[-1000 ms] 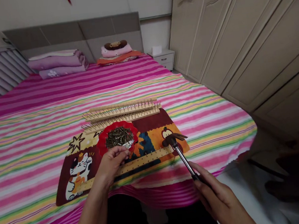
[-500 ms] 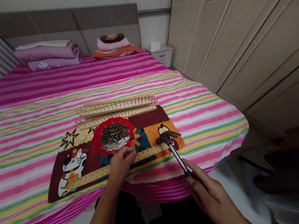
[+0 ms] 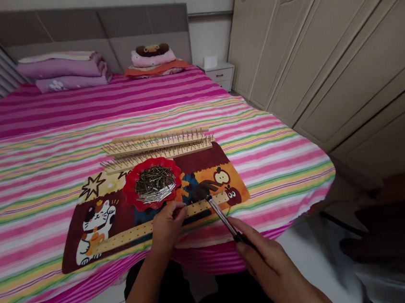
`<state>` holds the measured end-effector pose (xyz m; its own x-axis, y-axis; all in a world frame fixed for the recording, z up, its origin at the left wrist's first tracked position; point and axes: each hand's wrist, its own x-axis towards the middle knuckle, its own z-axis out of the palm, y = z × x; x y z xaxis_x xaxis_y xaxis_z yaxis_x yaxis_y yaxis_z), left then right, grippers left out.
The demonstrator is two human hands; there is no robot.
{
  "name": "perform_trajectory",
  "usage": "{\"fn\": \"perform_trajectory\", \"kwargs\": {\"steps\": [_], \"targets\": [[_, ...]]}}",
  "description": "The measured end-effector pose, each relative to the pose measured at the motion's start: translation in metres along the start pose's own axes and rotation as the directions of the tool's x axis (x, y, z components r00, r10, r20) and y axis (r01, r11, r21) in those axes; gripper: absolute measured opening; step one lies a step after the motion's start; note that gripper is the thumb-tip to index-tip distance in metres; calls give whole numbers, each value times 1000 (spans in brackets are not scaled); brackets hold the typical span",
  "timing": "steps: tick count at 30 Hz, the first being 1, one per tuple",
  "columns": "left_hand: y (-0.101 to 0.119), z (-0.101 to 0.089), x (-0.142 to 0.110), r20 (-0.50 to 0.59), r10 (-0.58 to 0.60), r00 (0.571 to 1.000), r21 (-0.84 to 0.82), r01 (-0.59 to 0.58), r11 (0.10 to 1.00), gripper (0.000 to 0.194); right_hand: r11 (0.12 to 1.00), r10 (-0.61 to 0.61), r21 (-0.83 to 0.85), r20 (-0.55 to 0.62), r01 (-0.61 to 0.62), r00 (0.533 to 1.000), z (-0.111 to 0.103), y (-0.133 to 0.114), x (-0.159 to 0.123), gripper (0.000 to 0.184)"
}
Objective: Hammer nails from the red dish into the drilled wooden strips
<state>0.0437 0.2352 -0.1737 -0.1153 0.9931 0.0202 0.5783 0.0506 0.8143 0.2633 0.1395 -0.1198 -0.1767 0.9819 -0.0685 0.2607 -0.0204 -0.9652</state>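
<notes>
My right hand (image 3: pixel 267 255) is wrapped round the black grip of a claw hammer (image 3: pixel 224 216). The hammer's dark head is tilted over a long, narrow wooden strip (image 3: pixel 131 234) with rows of small holes. My left hand (image 3: pixel 168 222) is pinched at the strip's near middle, on a nail mostly hidden by the fingertips. Short nails stand in the strip between that hand and the hammer. Just beyond my left hand, a red scalloped bowl (image 3: pixel 129 190) holds a heap of loose nails (image 3: pixel 155 183).
Behind the bowl lie wooden strips (image 3: pixel 159 152) bristling with upright nails. Everything rests on a cartoon-printed mat (image 3: pixel 74 235) over a striped bedspread (image 3: pixel 278 148). Folded purple bedding (image 3: pixel 66 72) sits near the headboard, and a wardrobe (image 3: pixel 329 51) stands at the right.
The hammer and my right hand have moved left, bringing the hammer head closer to my left hand. My left hand stays pinched at nearly the same place on the strip.
</notes>
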Motion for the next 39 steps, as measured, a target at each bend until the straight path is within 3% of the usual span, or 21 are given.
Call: {"fn": "perform_trajectory", "kwargs": {"steps": [4,11,16,20,23,26,29,33,36,39], "targets": [[-2,3,0,-19,50,999,13,-50,999,21,992,-86,-86,45,89,995,7,-5,9,45],[-7,5,0,-31,38,999,46,-36,998,19,965,-176,-176,126,196,976,12,-4,15,49],[-3,3,-2,1,33,999,36,-33,999,19,991,-101,-84,15,102,995,7,-8,9,44],[4,-19,4,13,16,1000,48,-17,999,21,1000,-14,2,-73,14,997,-3,-2,2,44],[5,-43,20,-101,9,995,259,18,966,21,994,88,80,-124,-79,988,-8,6,-2,45],[4,-57,42,-70,7,998,535,31,844,21,980,154,154,-158,-129,975,-10,12,-5,47],[4,-58,57,41,-47,998,690,6,724,22,968,188,199,-170,-153,967,-9,15,-6,49],[6,-51,65,92,-101,991,745,-2,667,24,958,209,233,-160,-169,965,-8,16,-7,51],[5,-49,67,98,-97,990,739,-8,674,25,951,210,259,-147,-168,967,-6,16,-7,52],[0,-51,66,40,-101,994,639,53,767,22,946,203,283,-143,-156,969,-6,18,-7,50]]}}
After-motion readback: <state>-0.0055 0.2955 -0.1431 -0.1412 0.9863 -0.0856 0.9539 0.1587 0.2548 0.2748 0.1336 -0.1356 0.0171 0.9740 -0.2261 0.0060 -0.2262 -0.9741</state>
